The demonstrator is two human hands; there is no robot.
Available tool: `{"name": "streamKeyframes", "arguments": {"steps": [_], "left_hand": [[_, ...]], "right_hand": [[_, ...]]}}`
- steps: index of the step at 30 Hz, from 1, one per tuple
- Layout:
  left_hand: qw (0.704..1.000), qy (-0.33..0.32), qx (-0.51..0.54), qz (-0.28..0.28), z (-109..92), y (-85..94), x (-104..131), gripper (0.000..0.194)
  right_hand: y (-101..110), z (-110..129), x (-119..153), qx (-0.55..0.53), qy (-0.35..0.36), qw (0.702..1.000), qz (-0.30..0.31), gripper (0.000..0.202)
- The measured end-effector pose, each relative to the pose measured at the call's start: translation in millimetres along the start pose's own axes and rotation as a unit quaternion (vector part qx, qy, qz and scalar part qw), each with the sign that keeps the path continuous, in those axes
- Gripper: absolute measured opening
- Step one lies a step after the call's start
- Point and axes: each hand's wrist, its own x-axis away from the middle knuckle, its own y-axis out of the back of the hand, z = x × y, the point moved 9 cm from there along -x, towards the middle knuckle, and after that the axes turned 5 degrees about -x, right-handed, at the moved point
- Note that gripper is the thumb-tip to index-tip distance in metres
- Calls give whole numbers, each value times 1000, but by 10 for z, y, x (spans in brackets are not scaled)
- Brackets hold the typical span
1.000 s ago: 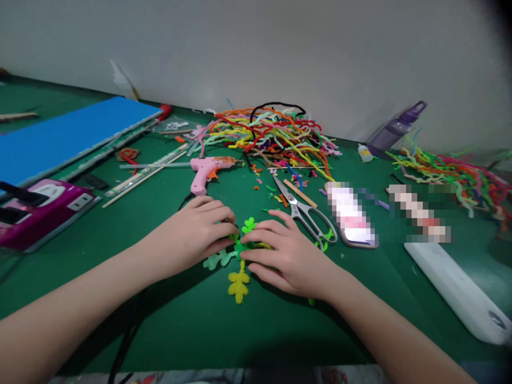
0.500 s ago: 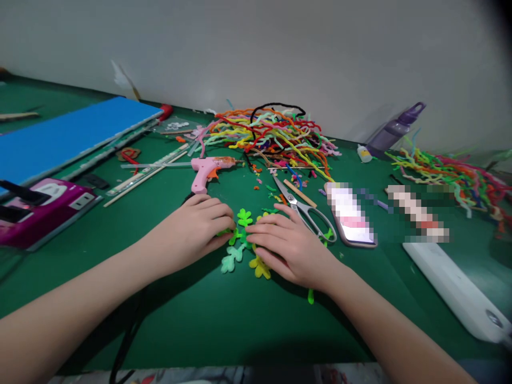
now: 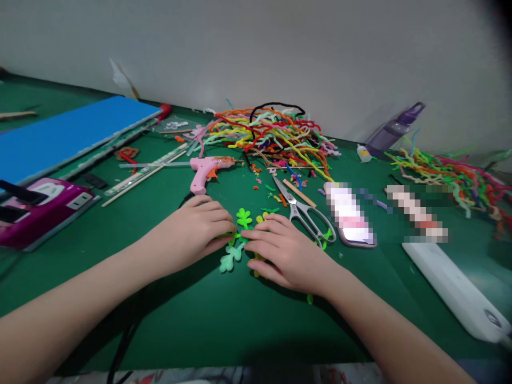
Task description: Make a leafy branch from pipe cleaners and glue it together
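Leaf shapes of fuzzy pipe cleaner lie together on the green table between my hands: a bright green one [image 3: 244, 217] at the top and a mint one [image 3: 231, 258] lower left. My left hand [image 3: 196, 224] is closed on a green leaf at its fingertips. My right hand [image 3: 286, 248] rests with fingers spread over the joined leaves, touching them and covering most of a yellow leaf [image 3: 256, 272]. Scissors [image 3: 312, 216] lie just behind my right hand. The pink glue gun [image 3: 204, 173] lies beyond my left hand.
A heap of coloured pipe cleaners [image 3: 272, 130] lies by the wall. At the right are a phone [image 3: 352, 216], a white power strip [image 3: 452, 290] and a purple bottle [image 3: 394, 130]. A magenta power block [image 3: 52, 208] and blue board [image 3: 76, 133] are at the left.
My right hand has shifted slightly left and down over the leaves, with its fingers closer together, and now hides more of the yellow leaf. My left hand has barely moved.
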Motion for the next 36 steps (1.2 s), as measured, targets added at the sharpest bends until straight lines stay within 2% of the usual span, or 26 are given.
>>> {"name": "streamKeyframes", "arguments": {"steps": [8,11,17,19,27,36], "left_hand": [[1000,3,-2,5,11,-7,-17,15],[1000,4,-6,13,9,-6,-16,17],[1000,21,-7,6,8,38,-25,22],[1000,24,-2,-1,8,55,-28,22],[1000,-1,9,5,10,-22,-5,25],[999,1,39,16,15,-81,6,33]], "right_hand": [[-19,-7,1,-5,-6,1000,6,29],[35,-12,5,-19,-7,1000,-6,27],[359,-174,74,-16,-63,990,-127,21],[406,-200,97,-15,-71,986,-150,21],[151,-19,22,-24,-9,998,-60,19],[94,43,15,-15,15,999,-48,18]]}}
